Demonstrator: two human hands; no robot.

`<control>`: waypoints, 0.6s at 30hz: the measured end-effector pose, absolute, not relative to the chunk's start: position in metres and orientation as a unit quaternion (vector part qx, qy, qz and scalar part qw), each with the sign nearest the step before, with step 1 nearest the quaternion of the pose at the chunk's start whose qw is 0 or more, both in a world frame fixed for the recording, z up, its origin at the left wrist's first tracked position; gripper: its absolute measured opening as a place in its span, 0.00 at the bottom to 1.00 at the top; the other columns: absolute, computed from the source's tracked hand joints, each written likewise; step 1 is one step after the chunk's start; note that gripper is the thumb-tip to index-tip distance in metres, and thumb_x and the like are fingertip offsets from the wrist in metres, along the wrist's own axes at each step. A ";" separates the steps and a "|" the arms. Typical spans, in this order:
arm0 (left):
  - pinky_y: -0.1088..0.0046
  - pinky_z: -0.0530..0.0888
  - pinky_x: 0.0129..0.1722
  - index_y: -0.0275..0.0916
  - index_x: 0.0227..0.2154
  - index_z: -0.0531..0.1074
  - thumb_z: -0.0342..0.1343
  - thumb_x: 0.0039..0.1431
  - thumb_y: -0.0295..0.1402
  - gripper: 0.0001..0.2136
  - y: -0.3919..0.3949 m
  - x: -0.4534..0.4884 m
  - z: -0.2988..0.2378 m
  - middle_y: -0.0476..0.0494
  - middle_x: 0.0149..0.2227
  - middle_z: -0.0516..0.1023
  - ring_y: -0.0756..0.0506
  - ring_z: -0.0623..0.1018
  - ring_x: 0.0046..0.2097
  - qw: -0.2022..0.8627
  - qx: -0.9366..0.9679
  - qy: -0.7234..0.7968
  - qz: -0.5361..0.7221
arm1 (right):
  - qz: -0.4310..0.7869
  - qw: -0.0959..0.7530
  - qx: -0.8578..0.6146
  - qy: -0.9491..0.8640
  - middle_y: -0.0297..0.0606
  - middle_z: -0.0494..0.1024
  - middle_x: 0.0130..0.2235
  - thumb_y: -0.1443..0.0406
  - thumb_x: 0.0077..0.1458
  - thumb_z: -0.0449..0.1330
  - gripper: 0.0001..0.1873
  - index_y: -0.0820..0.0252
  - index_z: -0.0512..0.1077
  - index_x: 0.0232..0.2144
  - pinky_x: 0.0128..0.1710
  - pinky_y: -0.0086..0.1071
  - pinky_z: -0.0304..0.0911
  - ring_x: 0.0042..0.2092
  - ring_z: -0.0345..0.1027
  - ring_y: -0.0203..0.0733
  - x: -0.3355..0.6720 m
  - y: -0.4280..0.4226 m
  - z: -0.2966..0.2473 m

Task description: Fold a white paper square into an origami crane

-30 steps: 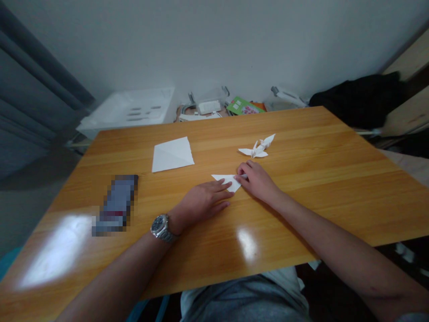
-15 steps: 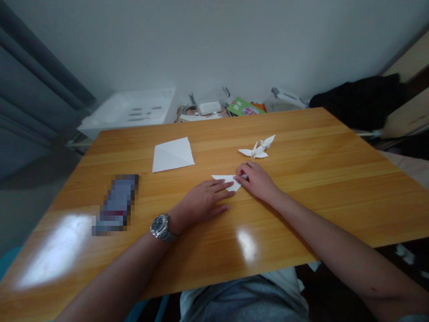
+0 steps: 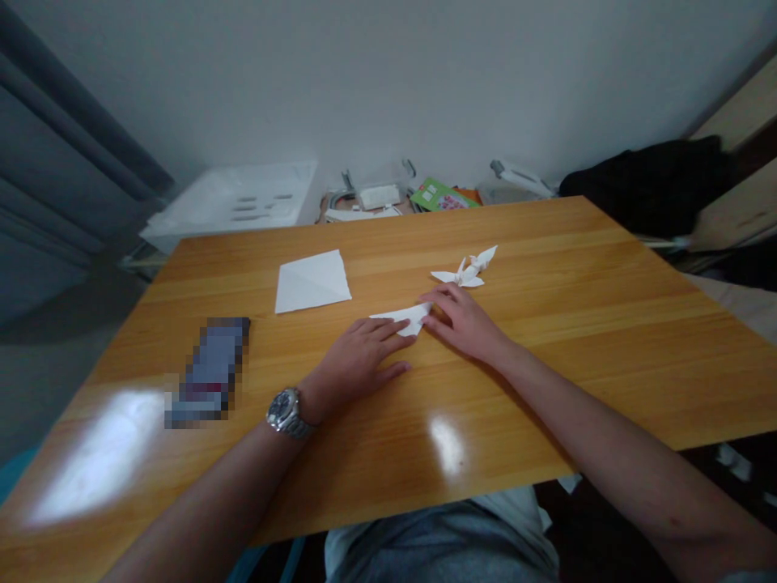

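Note:
A folded white paper piece (image 3: 401, 317) lies on the wooden table (image 3: 576, 324) between my hands. My left hand (image 3: 358, 360), with a wristwatch (image 3: 286, 413) on its wrist, rests flat, its fingertips pressing the paper's near left part. My right hand (image 3: 464, 322) has its fingers closed on the paper's right end, which looks slightly lifted. A finished white paper crane (image 3: 467, 271) sits just beyond my right hand, apart from it.
A flat white sheet (image 3: 312, 281) with a diagonal crease lies at the back left of the table. A blurred-out phone-sized object (image 3: 210, 372) lies at the left. Behind the table are a white box (image 3: 236, 198), a green booklet (image 3: 440, 194) and dark cloth (image 3: 655, 182).
The folded paper has shifted and turned slightly to the left and away from me. Both hands moved with it, the left hand sliding a little to the left.

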State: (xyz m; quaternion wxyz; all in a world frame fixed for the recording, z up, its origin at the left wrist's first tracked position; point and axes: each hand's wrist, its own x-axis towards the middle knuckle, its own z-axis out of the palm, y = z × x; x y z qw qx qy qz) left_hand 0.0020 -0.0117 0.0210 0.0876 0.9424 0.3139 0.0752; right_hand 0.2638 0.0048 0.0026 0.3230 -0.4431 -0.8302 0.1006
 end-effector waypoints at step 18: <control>0.53 0.63 0.65 0.48 0.65 0.66 0.48 0.71 0.48 0.24 -0.012 0.001 0.020 0.43 0.69 0.64 0.37 0.68 0.66 0.088 0.940 0.320 0.081 | 0.108 0.114 -0.354 -0.922 0.43 0.71 0.43 0.52 0.69 0.53 0.24 0.45 0.68 0.64 0.47 0.42 0.64 0.44 0.63 0.48 0.280 -0.007 0.020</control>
